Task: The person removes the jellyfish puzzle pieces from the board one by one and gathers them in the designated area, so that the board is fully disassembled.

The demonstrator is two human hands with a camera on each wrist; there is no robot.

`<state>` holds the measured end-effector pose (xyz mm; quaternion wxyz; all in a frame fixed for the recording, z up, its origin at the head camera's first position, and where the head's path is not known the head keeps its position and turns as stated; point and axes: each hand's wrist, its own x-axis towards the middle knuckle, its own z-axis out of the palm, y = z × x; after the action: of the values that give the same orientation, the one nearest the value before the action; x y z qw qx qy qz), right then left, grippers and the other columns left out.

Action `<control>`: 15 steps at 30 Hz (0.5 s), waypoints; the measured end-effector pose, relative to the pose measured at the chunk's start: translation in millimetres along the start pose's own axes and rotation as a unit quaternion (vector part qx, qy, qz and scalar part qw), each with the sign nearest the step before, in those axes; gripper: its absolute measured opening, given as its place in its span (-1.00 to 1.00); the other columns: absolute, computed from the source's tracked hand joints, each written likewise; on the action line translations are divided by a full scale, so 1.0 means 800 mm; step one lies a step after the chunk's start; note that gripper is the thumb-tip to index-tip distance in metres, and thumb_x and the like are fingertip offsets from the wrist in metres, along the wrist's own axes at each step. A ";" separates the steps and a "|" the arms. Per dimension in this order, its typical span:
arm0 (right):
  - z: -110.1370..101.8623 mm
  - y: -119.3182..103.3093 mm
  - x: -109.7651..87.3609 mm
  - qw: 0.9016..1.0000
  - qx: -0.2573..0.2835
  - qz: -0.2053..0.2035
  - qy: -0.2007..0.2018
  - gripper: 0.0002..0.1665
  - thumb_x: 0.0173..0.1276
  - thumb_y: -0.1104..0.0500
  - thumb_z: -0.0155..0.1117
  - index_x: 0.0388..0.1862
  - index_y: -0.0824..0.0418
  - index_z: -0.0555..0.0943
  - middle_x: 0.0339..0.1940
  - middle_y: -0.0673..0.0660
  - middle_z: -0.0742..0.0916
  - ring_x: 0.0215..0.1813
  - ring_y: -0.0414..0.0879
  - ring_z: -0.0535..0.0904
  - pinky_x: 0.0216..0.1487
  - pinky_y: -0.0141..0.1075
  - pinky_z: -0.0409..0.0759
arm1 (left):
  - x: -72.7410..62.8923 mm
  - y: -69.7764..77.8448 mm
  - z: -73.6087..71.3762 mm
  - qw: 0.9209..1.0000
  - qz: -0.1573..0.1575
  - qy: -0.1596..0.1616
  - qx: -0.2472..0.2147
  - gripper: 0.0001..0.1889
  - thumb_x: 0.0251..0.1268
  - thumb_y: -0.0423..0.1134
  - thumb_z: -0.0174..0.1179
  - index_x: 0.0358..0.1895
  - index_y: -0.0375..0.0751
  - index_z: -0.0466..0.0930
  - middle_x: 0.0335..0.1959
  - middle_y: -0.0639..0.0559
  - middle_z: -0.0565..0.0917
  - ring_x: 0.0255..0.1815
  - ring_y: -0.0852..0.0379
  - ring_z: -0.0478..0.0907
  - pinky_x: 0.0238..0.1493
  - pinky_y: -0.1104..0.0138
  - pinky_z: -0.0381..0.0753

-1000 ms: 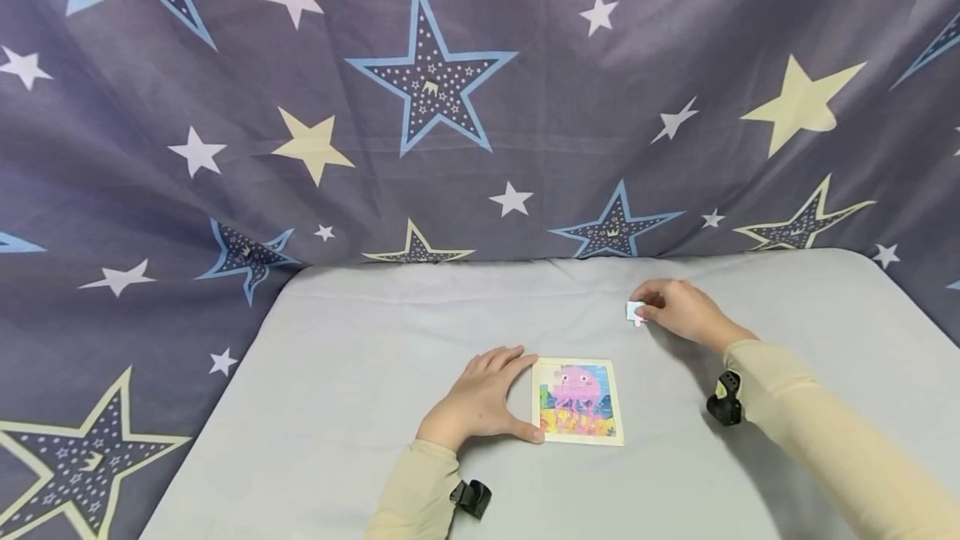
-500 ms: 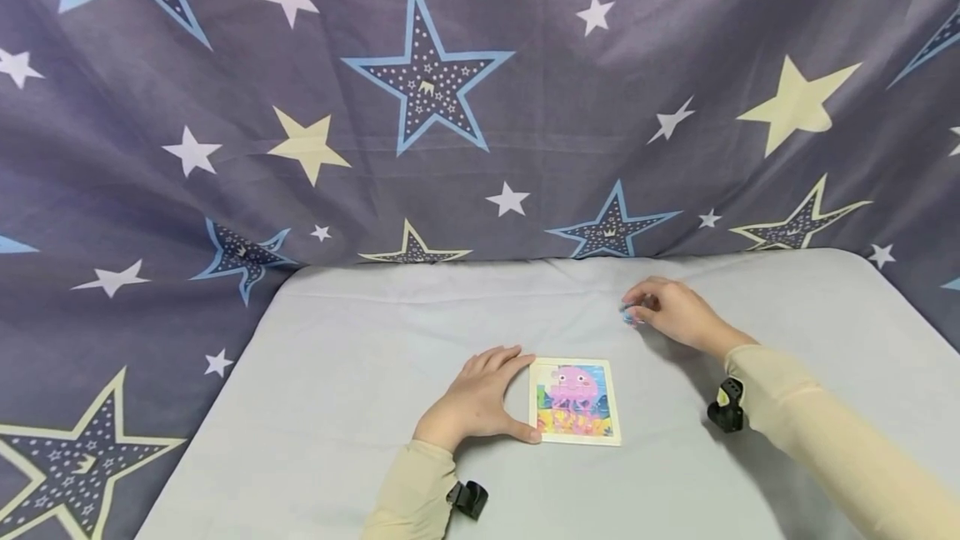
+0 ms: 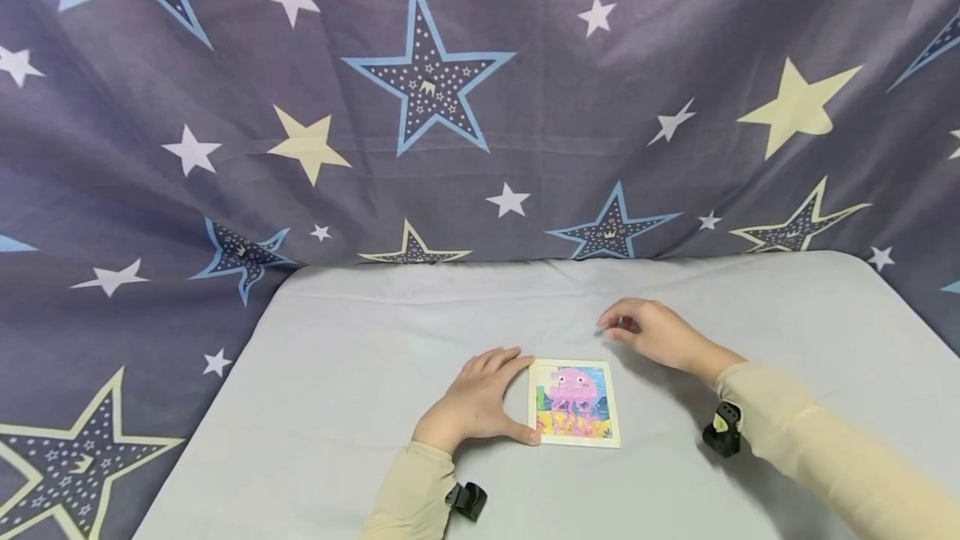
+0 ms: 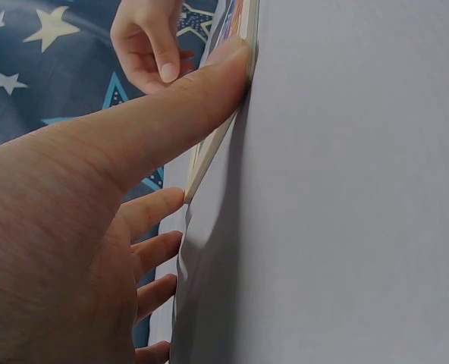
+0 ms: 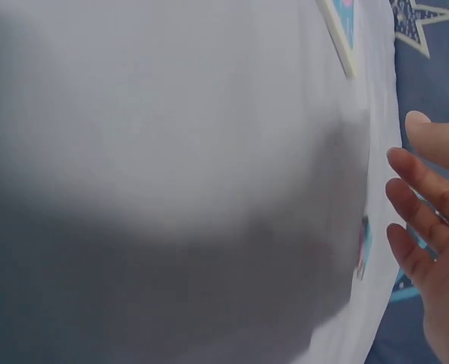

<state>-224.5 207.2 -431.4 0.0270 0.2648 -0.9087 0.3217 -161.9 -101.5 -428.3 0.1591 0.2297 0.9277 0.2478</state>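
Observation:
A square jigsaw puzzle (image 3: 573, 402) with a pink jellyfish picture lies flat in its cream frame. A pale patch shows at the picture's upper left. My left hand (image 3: 480, 402) rests at the frame's left edge, fingers spread, thumb touching the near corner and index finger the far corner. Beyond the frame, to the right, my right hand (image 3: 648, 333) hovers above the surface with loosely bent fingers (image 5: 414, 201). In the right wrist view a small blue-and-pink puzzle piece (image 5: 363, 246) lies on the sheet, apart from those fingers; the head view does not clearly show it.
A pale grey sheet (image 3: 360, 373) covers the table. Behind it hangs a dark curtain (image 3: 525, 107) printed with stars. Each wrist wears a small black camera.
The right hand was pinching the puzzle piece and turned it a second to half a second ago. It has since shifted left and nearer, its fingers loose. The left hand and frame stay put.

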 end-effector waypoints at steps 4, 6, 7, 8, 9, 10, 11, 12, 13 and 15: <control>0.006 -0.010 -0.001 1.000 -0.005 -0.010 -0.013 -0.85 0.34 0.32 0.45 -0.15 0.13 0.78 -0.20 -0.04 0.79 -0.24 -0.28 0.59 -0.13 -0.31 0.67 | 0.001 0.001 -0.001 1.000 -0.001 -0.001 -0.004 0.14 -0.13 0.16 0.65 0.60 -0.05 0.29 0.65 -0.10 0.22 0.68 -0.18 0.07 0.71 -0.12 -0.03; 0.009 -0.016 -0.003 1.000 -0.008 -0.011 -0.023 -0.87 0.36 0.29 0.45 -0.15 0.10 0.78 -0.21 -0.07 0.79 -0.24 -0.30 0.58 -0.14 -0.32 0.67 | 0.002 0.001 -0.001 1.000 -0.001 -0.002 -0.004 0.14 -0.13 0.16 0.65 0.60 -0.05 0.29 0.65 -0.10 0.23 0.68 -0.18 0.07 0.71 -0.12 -0.03; 0.011 -0.018 -0.003 1.000 -0.007 -0.010 -0.029 -0.87 0.36 0.28 0.45 -0.15 0.09 0.78 -0.22 -0.09 0.78 -0.24 -0.31 0.58 -0.15 -0.33 0.66 | 0.002 0.001 -0.001 1.000 -0.002 -0.002 -0.004 0.14 -0.13 0.17 0.65 0.60 -0.05 0.29 0.65 -0.10 0.23 0.68 -0.18 0.08 0.71 -0.12 -0.02; 0.013 -0.022 -0.004 0.999 -0.007 -0.010 -0.034 -0.88 0.37 0.26 0.45 -0.15 0.09 0.78 -0.23 -0.10 0.77 -0.24 -0.32 0.58 -0.15 -0.34 0.66 | 0.002 0.001 -0.001 1.000 -0.003 -0.002 -0.004 0.14 -0.13 0.17 0.65 0.60 -0.05 0.29 0.65 -0.09 0.23 0.68 -0.18 0.08 0.70 -0.12 -0.02; 0.015 -0.025 -0.004 0.999 -0.006 -0.011 -0.040 -0.88 0.38 0.25 0.45 -0.15 0.08 0.77 -0.23 -0.12 0.77 -0.23 -0.33 0.58 -0.15 -0.35 0.66 | 0.002 0.001 -0.001 1.000 -0.003 -0.002 -0.004 0.14 -0.13 0.17 0.65 0.60 -0.04 0.29 0.65 -0.09 0.23 0.68 -0.18 0.07 0.70 -0.13 -0.02; 0.017 -0.028 -0.004 0.999 -0.003 -0.011 -0.046 -0.89 0.39 0.24 0.44 -0.14 0.07 0.77 -0.24 -0.14 0.76 -0.23 -0.33 0.58 -0.15 -0.36 0.67 | 0.002 0.000 0.000 1.000 -0.004 -0.001 -0.004 0.14 -0.13 0.17 0.65 0.60 -0.04 0.29 0.65 -0.09 0.23 0.68 -0.18 0.07 0.70 -0.12 -0.02; 0.018 -0.031 -0.005 0.998 -0.001 -0.013 -0.054 -0.89 0.39 0.23 0.44 -0.14 0.06 0.77 -0.24 -0.15 0.75 -0.22 -0.34 0.59 -0.14 -0.37 0.67 | 0.002 -0.001 0.001 1.000 -0.004 -0.001 -0.003 0.14 -0.14 0.17 0.65 0.59 -0.04 0.30 0.65 -0.08 0.23 0.68 -0.17 0.08 0.70 -0.12 -0.01; 0.020 -0.034 -0.005 0.998 -0.001 -0.016 -0.061 -0.89 0.40 0.23 0.43 -0.14 0.06 0.77 -0.24 -0.16 0.75 -0.21 -0.34 0.59 -0.13 -0.37 0.68 | 0.003 -0.001 0.001 1.000 -0.005 -0.001 -0.003 0.13 -0.14 0.17 0.65 0.59 -0.03 0.30 0.65 -0.08 0.23 0.68 -0.17 0.07 0.71 -0.11 -0.02; 0.021 -0.037 -0.005 0.997 -0.003 -0.022 -0.068 -0.89 0.40 0.23 0.43 -0.14 0.05 0.76 -0.24 -0.16 0.75 -0.20 -0.34 0.60 -0.12 -0.36 0.69 | 0.003 -0.002 0.001 1.000 -0.006 -0.001 -0.003 0.13 -0.14 0.17 0.65 0.59 -0.03 0.30 0.65 -0.07 0.23 0.68 -0.16 0.07 0.71 -0.11 -0.02; 0.024 -0.042 -0.005 0.996 -0.009 -0.036 -0.080 -0.89 0.40 0.21 0.43 -0.14 0.03 0.77 -0.22 -0.17 0.75 -0.20 -0.34 0.60 -0.12 -0.35 0.69 | 0.004 -0.003 0.002 1.000 -0.006 -0.001 -0.004 0.13 -0.13 0.17 0.65 0.59 -0.02 0.30 0.65 -0.07 0.23 0.68 -0.16 0.07 0.71 -0.10 -0.02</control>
<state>-202.0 175.5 -427.7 -0.0322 0.3218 -0.9006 0.2904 -164.3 -100.9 -431.4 0.1621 0.2242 0.9279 0.2500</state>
